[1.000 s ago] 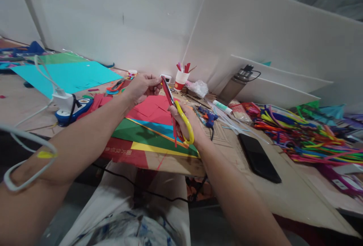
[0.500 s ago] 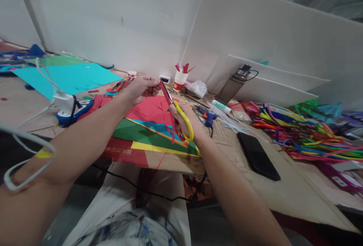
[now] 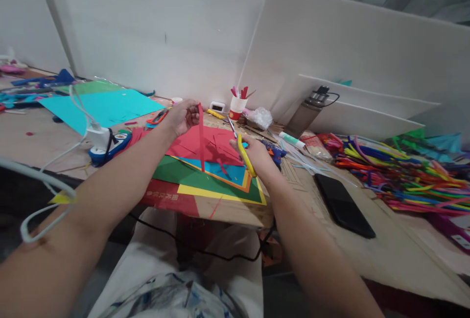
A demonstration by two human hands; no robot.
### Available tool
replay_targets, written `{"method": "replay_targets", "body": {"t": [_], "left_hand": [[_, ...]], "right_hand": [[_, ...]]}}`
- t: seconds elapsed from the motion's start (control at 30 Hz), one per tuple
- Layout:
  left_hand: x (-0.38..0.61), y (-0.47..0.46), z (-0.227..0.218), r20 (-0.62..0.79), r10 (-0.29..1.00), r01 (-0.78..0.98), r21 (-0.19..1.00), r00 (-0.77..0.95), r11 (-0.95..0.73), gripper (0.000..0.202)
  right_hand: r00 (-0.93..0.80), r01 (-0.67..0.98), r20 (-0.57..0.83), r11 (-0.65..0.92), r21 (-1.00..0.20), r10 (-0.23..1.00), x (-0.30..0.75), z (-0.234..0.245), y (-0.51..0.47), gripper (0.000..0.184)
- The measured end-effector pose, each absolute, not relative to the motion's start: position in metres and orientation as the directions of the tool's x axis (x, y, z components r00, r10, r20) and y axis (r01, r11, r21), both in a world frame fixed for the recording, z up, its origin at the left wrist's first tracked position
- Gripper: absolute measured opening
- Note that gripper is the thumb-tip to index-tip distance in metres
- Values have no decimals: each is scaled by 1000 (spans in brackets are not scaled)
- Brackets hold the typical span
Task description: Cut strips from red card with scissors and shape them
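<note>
Pinched at its top by my left hand, a narrow red paper strip hangs straight down above the paper stack. My right hand is closed around yellow-handled scissors, whose blades point away from me and stand apart from the strip. Beneath both hands lies a red paper sheet with loose red strips on it. Under it, blue, orange, green and yellow sheets stick out toward the table's front edge.
Behind the papers stand a paper cup of markers and a grey bottle. A black phone and piled coloured pipe cleaners lie to the right. Leftward are a turquoise sheet and a blue device with a white charger.
The scissors have moved right, away from the red strip, which now hangs free from my left hand. Before, the blades lay along the strip close to my left fingers.
</note>
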State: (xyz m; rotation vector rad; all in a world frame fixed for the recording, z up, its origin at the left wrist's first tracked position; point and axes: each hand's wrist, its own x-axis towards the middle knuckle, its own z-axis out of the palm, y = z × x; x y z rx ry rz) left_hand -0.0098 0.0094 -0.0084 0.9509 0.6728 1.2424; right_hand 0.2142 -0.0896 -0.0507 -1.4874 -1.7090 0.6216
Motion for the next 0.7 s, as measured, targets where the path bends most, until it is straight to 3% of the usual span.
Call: {"method": "replay_targets", "body": {"t": [0.1,0.27,0.7], "left_hand": [[-10,9,-9,67,969,-478,877,237,56,16],[-8,7,-11,42,966,-473,877,254,86,15],[-2,2,-15,74,964,-408,912,254,37,13]], "right_hand": [[35,817,255,119,-564,966,215,-50,-89,36],[81,946,131,-35,-323,988,211,-48,-95,37],[15,1000,-9,-15,2,1000,215,-49,-94,36]]}}
